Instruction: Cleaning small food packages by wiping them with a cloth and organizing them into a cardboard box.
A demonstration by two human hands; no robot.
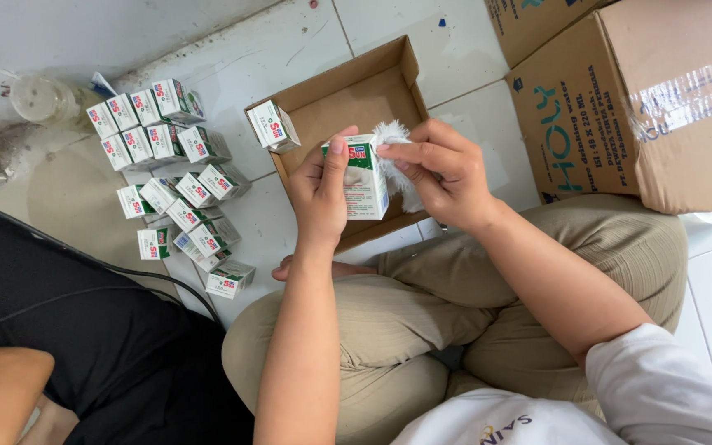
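My left hand grips a small white and green carton upright in front of me, thumb across its top. My right hand pinches a white fluffy cloth against the carton's upper right edge. Both hands hover over an open shallow cardboard box on the tiled floor. Another small carton leans on that box's left wall. I sit cross-legged in khaki trousers below the hands.
Several matching small cartons lie grouped on the floor to the left. Large taped cardboard boxes stand at the upper right. A clear round container sits at the far left. Another person in black clothing sits at lower left.
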